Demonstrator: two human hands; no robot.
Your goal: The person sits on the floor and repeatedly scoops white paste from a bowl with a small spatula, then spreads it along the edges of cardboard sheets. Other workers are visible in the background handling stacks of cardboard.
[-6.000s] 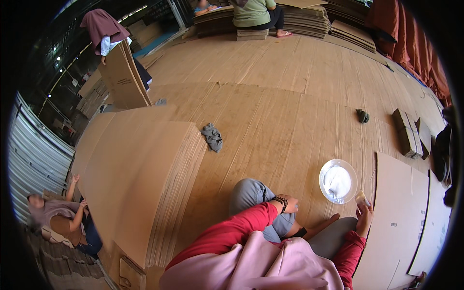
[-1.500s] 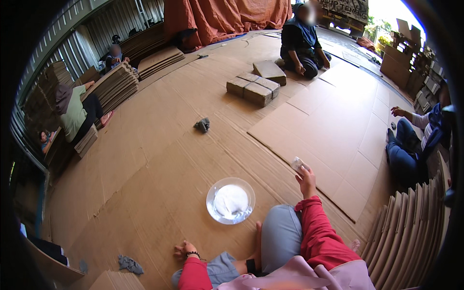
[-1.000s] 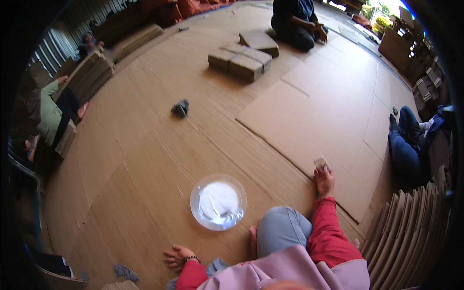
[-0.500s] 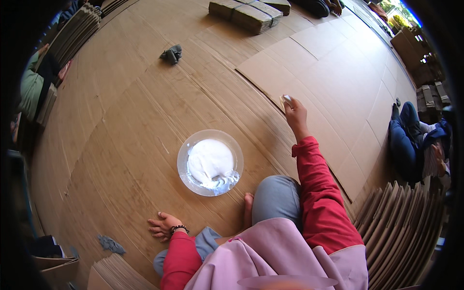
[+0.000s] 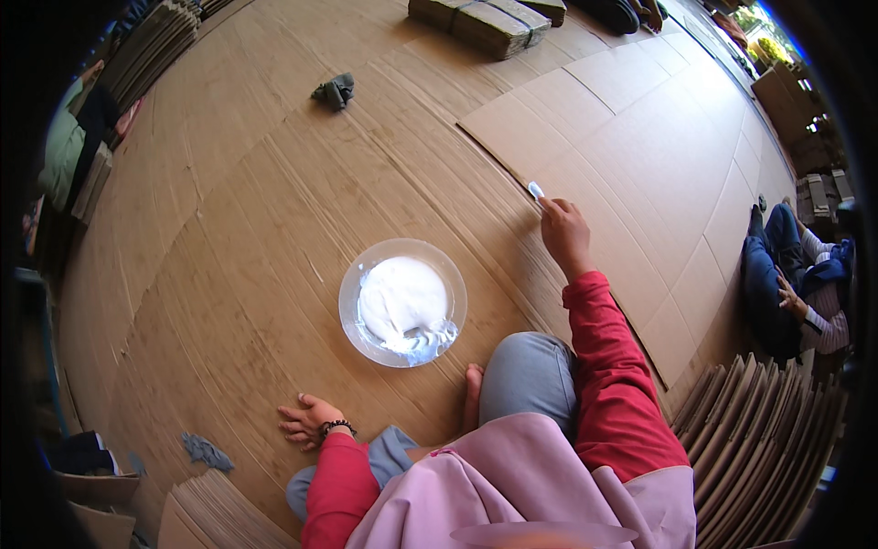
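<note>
My right hand [image 5: 566, 235] is closed around a small stick with a white tip [image 5: 536, 191], which points up and left from my fingers. Its exact kind is too small to make out. Hand and stick are over the near-left edge of a large flat cardboard sheet [image 5: 640, 174]. A round translucent bowl [image 5: 346, 316], holding thick white paste [image 5: 401, 297], stands on the floor left of that arm. The paste is scooped and smeared at the bowl's near right side. With fingers spread, my left hand [image 5: 311, 419] rests on the floor at the lower left, holding nothing.
Dark crumpled rags lie at the top [image 5: 335, 91] and lower left [image 5: 207, 452]. A tied cardboard bundle [image 5: 480, 26] sits at the far side. Cardboard stacks stand lower right [image 5: 754, 439] and lower left [image 5: 215, 512]. A seated person [image 5: 794, 274] is on the right, another [image 5: 69, 151] on the left.
My right hand has moved slightly nearer and turned, so the white tip now sticks out up and left. My left hand stays on the floor. The whole view has shifted slightly.
</note>
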